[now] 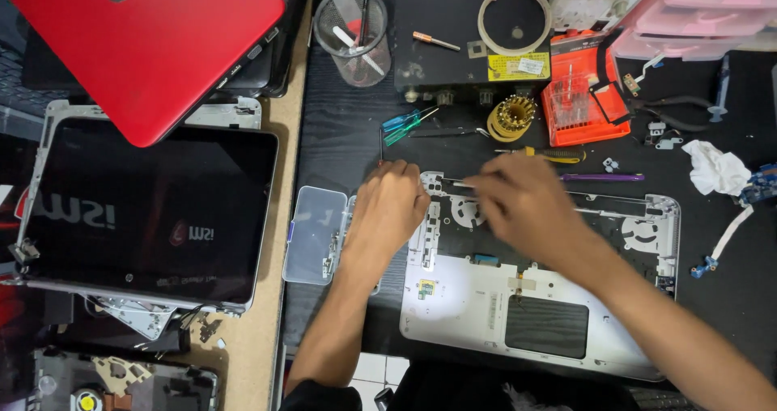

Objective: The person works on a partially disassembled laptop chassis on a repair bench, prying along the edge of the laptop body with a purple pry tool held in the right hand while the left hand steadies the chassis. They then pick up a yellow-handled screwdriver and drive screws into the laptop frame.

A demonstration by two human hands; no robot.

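Two hands work over the laptop shell (486,314), which lies face-down and opened on the black bench (348,136), right in front of you. Your left hand (388,209) rests curled at the shell's upper left corner, fingers folded under; whether it pinches anything you cannot tell. Your right hand (522,205) reaches across the upper middle, blurred, fingers closed on a thin tool (453,184) pointing left. Judge the shell as light, stiff plastic and metal, with fragile boards and ribbon cables inside, so hold it by the outer rim, not the inner parts. A clear parts box (314,235) sits just left of your left wrist.
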